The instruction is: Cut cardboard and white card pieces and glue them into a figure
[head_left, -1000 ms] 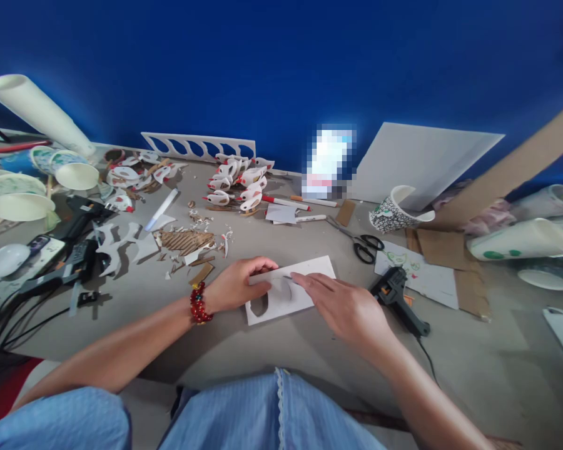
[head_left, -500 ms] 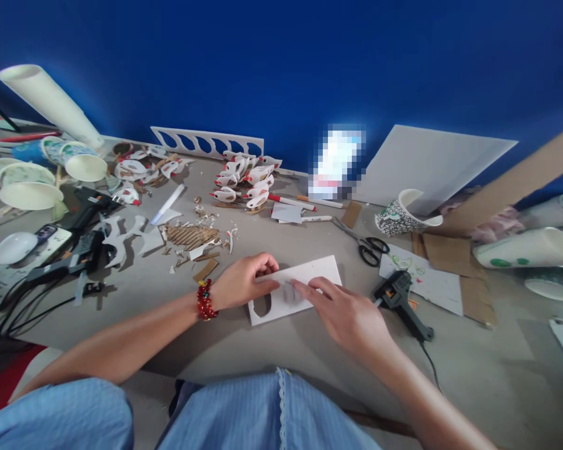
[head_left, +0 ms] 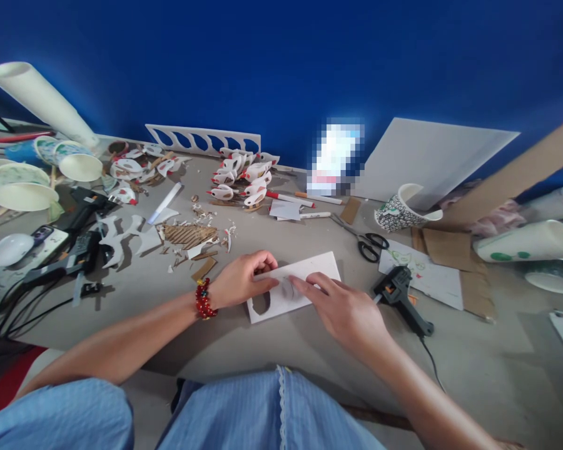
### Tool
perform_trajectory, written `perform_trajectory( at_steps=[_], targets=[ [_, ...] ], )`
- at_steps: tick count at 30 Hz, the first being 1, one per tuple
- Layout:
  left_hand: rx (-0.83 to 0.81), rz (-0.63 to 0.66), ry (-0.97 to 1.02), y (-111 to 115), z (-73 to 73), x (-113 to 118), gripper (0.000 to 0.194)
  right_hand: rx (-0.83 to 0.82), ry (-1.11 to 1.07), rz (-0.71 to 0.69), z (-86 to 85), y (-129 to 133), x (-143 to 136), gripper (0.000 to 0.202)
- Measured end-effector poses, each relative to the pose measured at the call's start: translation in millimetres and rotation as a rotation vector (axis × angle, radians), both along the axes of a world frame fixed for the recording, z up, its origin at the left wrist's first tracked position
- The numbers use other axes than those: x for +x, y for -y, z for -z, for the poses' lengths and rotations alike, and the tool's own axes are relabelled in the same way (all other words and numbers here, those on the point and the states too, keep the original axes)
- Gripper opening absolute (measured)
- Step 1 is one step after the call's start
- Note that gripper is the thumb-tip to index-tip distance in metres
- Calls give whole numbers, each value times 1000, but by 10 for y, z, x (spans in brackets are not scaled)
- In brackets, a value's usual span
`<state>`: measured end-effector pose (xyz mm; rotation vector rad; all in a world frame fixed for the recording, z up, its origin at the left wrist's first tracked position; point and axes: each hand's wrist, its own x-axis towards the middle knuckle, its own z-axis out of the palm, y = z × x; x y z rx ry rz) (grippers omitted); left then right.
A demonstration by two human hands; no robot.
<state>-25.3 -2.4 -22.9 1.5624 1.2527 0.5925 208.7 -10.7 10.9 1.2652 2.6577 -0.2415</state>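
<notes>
A white board strip (head_left: 304,297) with a rounded hole near its left end lies at a slant in front of me. My left hand (head_left: 246,279), with a red beaded bracelet (head_left: 205,299) on its wrist, grips the strip's upper left part between thumb and curled fingers. From the right, my right hand (head_left: 344,306) rests on the strip, its index fingertip at a curved line on the surface. Its thumb and the underside of its fingers are hidden, so its grip is unclear.
Black scissors (head_left: 373,247) and a glue gun (head_left: 403,300) lie to the right. White bird shapes (head_left: 256,178) with red tips stand behind. Cardboard scraps (head_left: 190,236), more glue guns (head_left: 82,250) and paper cups (head_left: 23,194) are on the left. A patterned cup (head_left: 398,212) stands back right.
The whole view has shifted slightly, so things sit a little farther left and up. Both hands keep the same hold and place on the strip.
</notes>
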Motion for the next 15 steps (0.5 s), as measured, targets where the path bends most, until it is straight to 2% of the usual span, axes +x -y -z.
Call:
perform_trajectory(
  at_steps=[6, 15],
  targets=[
    [15, -1, -19, -2, 22, -3, 16, 53, 46, -35, -59, -1, -28, 58],
    [35, 3, -32, -10, 61, -3, 16, 70, 194, -118, -317, -81, -179, 54]
  ],
)
